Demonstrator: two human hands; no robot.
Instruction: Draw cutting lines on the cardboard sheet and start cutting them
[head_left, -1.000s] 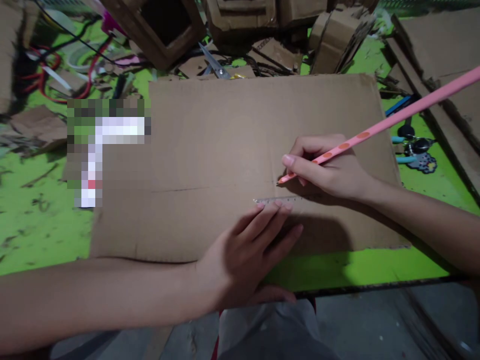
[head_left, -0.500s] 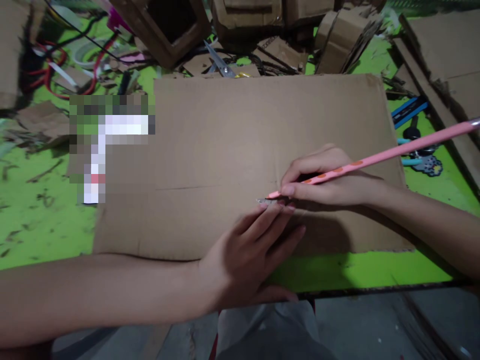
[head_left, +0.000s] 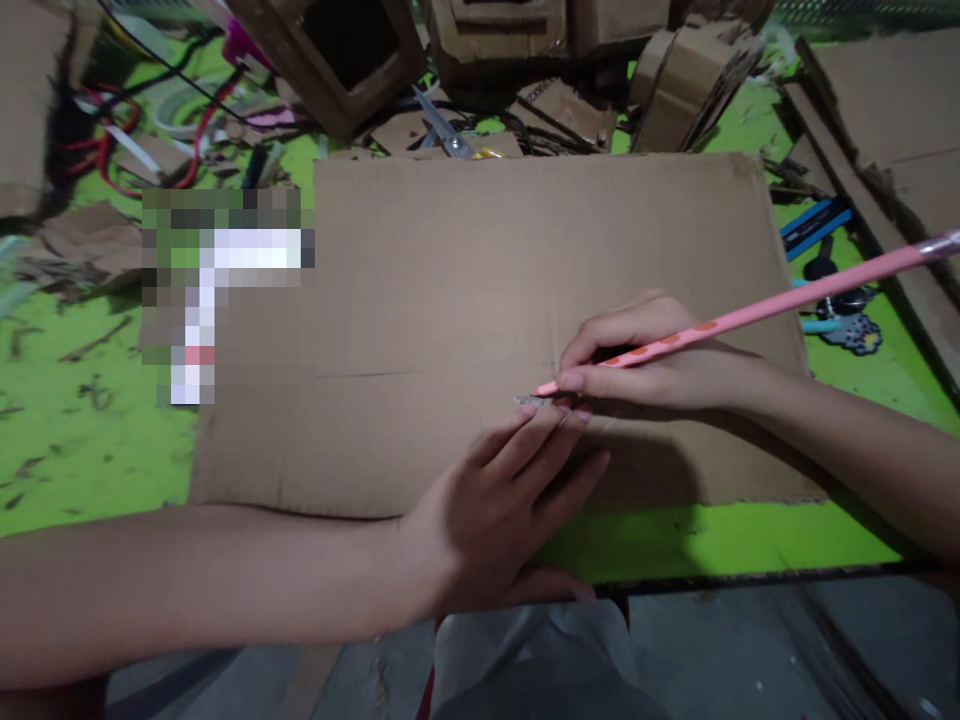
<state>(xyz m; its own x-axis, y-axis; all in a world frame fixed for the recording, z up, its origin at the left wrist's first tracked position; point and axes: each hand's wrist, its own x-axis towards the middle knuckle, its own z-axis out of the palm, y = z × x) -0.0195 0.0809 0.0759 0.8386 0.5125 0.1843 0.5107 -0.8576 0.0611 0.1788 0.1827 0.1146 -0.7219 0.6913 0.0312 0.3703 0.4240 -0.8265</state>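
A large flat sheet of brown cardboard (head_left: 420, 260) lies in front of me, with a thin dark line drawn across its left half. My right hand (head_left: 645, 350) is closed round a long pink pencil (head_left: 757, 312) with orange spots, its tip down at the sheet near the middle. My left hand (head_left: 510, 490) lies on the sheet's front part, fingers stretched out side by side. Its fingertips rest on a small greyish scrap (head_left: 531, 400) beside the pencil tip. Most of that scrap is hidden under the fingers, so its kind cannot be told.
Scissors (head_left: 450, 135) lie partly open behind the sheet, among cardboard scraps. A blue cutter (head_left: 816, 225) and a keychain (head_left: 851, 325) sit at the right. Cardboard boxes (head_left: 495, 45) stand at the back. A blurred white patch (head_left: 247, 248) covers the left edge. The table (head_left: 75, 430) is green.
The view has shifted slightly. Both hands and the pencil stay almost in the same place on the cardboard.
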